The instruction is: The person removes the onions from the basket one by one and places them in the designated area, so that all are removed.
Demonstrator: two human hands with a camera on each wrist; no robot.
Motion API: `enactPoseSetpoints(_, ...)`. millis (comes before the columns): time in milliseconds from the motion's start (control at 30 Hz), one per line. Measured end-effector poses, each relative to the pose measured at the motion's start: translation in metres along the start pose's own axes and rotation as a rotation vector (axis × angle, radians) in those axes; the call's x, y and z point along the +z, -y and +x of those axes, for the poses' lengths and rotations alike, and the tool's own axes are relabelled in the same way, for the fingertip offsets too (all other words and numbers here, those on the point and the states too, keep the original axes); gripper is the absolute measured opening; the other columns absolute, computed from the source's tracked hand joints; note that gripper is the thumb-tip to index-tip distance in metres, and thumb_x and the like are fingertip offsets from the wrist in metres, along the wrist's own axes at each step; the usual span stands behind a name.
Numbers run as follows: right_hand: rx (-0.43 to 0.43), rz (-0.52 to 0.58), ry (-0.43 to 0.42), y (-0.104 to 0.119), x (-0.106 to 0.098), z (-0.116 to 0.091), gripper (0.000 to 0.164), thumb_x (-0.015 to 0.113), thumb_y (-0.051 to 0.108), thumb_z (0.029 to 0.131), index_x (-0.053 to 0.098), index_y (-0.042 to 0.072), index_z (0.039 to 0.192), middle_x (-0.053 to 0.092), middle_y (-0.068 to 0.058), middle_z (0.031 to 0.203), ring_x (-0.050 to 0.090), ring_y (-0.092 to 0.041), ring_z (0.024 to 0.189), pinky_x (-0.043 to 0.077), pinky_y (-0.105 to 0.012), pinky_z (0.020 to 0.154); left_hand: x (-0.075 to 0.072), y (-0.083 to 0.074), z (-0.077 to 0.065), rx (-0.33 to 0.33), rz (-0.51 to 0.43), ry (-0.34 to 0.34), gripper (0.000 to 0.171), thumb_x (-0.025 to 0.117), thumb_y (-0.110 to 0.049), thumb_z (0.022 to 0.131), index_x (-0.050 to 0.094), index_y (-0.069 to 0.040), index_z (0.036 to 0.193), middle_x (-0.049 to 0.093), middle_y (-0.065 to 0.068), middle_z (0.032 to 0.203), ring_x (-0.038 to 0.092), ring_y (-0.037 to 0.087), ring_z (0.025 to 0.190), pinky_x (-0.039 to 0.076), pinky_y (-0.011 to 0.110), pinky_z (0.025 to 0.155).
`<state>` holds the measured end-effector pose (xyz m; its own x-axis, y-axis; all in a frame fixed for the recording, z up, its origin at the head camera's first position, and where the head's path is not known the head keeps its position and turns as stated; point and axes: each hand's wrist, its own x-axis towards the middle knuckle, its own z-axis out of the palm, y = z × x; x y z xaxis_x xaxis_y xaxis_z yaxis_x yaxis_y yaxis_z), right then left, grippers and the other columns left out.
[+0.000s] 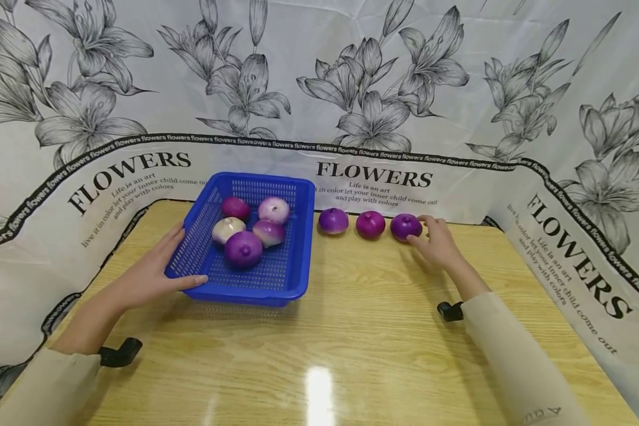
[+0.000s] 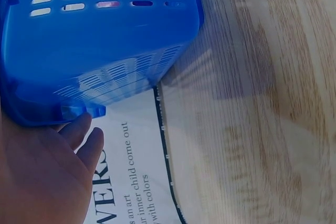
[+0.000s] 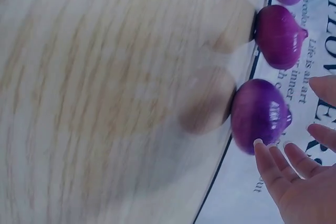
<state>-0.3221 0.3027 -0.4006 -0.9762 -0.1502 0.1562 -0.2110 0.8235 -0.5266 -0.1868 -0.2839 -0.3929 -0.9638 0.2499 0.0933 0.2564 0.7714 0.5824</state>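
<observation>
Risk of rolling the rightmost onion (image 1: 403,227) along the back of the tabletop (image 1: 362,319) through glancing contact by loosely spread right fingers (image 3: 268,169), or tilting the basket (image 1: 303,248) by overpulling with gripping left fingers (image 2: 93,148).

Eight onions (image 1: 243,249) and one basket (image 1: 245,294)

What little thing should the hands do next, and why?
Maybe the right hand should gently curl around the rightmost onion: its fingers are at it but look spread, not wrapped round, while the left hand holds the blue basket, where five other onions sit.
</observation>
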Motion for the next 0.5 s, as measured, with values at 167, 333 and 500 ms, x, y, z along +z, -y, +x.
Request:
enactPoseSetpoints(167,-0.072,-0.002,-0.007,0.018,0.0,-0.013,0.057,0.065,0.02,0.1,0.044,-0.011,0.144,0.045,-0.037,0.132,0.051,-0.049,0.114,0.046,-0.062,0.095,0.0,0.0,-0.001,0.0,0.001,-0.001,0.119,0.076,-0.055,0.088,-0.001,-0.006,0.165,-0.005,0.014,0.172,0.006,0.048,0.154,0.017,0.075,0.115)
enactPoseSetpoints(333,-0.174,0.047,-0.009,0.042,0.006,-0.022,0.045,0.066,0.012,0.1,0.054,-0.014,0.134,0.053,-0.035,0.125,0.059,-0.047,0.108,0.052,-0.058,0.096,0.001,0.0,-0.002,0.001,-0.013,0.009,0.118,0.074,-0.055,0.089,-0.002,-0.006,0.165,-0.006,0.014,0.172,0.004,0.047,0.155,0.016,0.076,0.114)
enactPoseSetpoints(500,-0.28,0.069,0.018,0.065,0.014,-0.025,0.033,0.067,0.012,0.099,0.063,-0.009,0.124,0.06,-0.028,0.12,0.059,-0.045,0.111,0.053,-0.056,0.095,0.001,-0.001,-0.001,0.002,-0.015,0.006,0.118,0.074,-0.055,0.089,-0.002,-0.007,0.165,-0.006,0.014,0.172,0.004,0.048,0.155,0.015,0.076,0.115)
